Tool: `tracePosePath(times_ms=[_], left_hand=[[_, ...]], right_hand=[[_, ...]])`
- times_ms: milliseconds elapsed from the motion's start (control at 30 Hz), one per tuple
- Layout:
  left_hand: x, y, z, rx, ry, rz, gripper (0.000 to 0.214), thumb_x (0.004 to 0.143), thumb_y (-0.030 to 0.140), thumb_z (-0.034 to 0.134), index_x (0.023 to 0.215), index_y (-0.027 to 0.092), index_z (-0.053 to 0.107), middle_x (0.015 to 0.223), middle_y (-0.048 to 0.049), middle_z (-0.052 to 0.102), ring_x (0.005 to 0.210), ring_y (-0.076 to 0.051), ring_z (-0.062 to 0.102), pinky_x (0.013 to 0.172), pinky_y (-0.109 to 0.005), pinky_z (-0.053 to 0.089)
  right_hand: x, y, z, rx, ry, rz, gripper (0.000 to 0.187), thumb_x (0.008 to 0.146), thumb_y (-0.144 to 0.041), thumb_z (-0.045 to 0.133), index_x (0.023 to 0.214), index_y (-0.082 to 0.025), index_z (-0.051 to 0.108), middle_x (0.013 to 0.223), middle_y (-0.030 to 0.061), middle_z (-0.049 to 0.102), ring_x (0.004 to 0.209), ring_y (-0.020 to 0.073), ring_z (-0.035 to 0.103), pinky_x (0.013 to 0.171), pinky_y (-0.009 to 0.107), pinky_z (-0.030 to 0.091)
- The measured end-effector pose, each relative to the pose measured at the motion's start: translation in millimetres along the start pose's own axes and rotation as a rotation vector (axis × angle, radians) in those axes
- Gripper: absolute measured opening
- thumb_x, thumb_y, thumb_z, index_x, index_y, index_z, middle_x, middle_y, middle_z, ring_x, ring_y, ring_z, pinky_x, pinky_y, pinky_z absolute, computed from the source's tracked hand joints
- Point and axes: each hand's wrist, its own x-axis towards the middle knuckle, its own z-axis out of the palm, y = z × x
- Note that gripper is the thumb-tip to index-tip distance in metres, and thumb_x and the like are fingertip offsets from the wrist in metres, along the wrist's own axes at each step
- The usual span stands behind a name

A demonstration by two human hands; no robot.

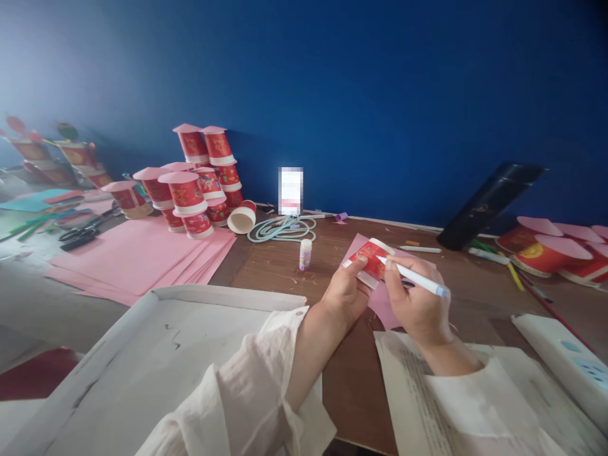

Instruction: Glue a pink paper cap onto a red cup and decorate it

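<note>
My left hand [349, 288] is closed around a red paper cup [373, 259] with a white rim and base, held tilted above the table. Between the fingers of my right hand [420, 304] is a white marker pen [420, 278] with a light blue end; its tip points at the cup's red side, and whether it touches I cannot tell. Pink paper [384, 310] lies beneath both hands. Left of the cup a small glue stick [304, 255] stands upright on the brown table [266, 275].
Stacked red cups [183, 190] topped with pink discs stand at the back left, near pink sheets [137, 259] and black scissors [83, 234]. A coiled pale cable [280, 231] lies behind the glue stick. On the right are a leaning black cylinder [489, 206], more cups [548, 256] and a power strip [563, 354].
</note>
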Motion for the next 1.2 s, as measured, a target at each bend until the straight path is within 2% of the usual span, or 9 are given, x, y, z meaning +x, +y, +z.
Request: tracePosePath(times_ms=[367, 533, 733, 1033, 1200], left_hand=[[2.1, -1.3, -1.7, -0.011, 0.018, 0.014, 0.009, 0.074, 0.015, 0.074, 0.082, 0.014, 0.070, 0.082, -0.0061, 0.074, 0.095, -0.021, 0.069, 0.097, -0.029, 0.046], [4.5, -1.8, -4.1, -0.010, 0.003, 0.005, 0.012, 0.073, 0.016, 0.075, 0.084, 0.013, 0.070, 0.083, -0.0055, 0.074, 0.091, -0.019, 0.069, 0.098, -0.029, 0.046], [5.2, -1.9, -4.2, -0.003, 0.019, 0.007, 0.013, 0.073, 0.017, 0.075, 0.084, 0.013, 0.070, 0.083, -0.0062, 0.074, 0.096, -0.022, 0.069, 0.097, -0.030, 0.046], [8.2, -3.6, -7.3, -0.020, 0.017, 0.007, 0.012, 0.074, 0.017, 0.074, 0.084, 0.013, 0.071, 0.085, -0.0071, 0.074, 0.095, -0.021, 0.069, 0.097, -0.030, 0.045], [9.4, -4.0, -7.0, -0.028, 0.022, 0.024, 0.005, 0.076, 0.014, 0.071, 0.081, 0.012, 0.070, 0.082, -0.0063, 0.073, 0.086, -0.017, 0.068, 0.096, -0.029, 0.046]], right_hand=[[0.5, -1.1, -0.1, -0.011, 0.019, 0.006, 0.010, 0.091, -0.026, 0.062, 0.095, -0.018, 0.067, 0.089, 0.0085, 0.076, 0.081, 0.0219, 0.071, 0.075, 0.034, 0.056], [0.7, -1.6, -1.5, -0.026, 0.031, 0.014, 0.012, 0.091, -0.027, 0.062, 0.094, -0.018, 0.068, 0.088, 0.0091, 0.076, 0.079, 0.0226, 0.072, 0.074, 0.034, 0.056], [0.8, -1.3, -2.2, -0.030, 0.022, 0.031, 0.014, 0.091, -0.028, 0.061, 0.093, -0.017, 0.069, 0.089, 0.0102, 0.077, 0.080, 0.0243, 0.073, 0.074, 0.036, 0.056], [0.8, -1.2, -2.2, -0.052, 0.033, 0.035, 0.014, 0.091, -0.028, 0.060, 0.091, -0.017, 0.069, 0.087, 0.0097, 0.077, 0.079, 0.0245, 0.073, 0.072, 0.036, 0.056], [1.1, 0.0, -2.1, -0.024, 0.031, 0.036, 0.011, 0.090, -0.026, 0.062, 0.091, -0.018, 0.069, 0.087, 0.0084, 0.076, 0.079, 0.0229, 0.073, 0.071, 0.034, 0.056]])
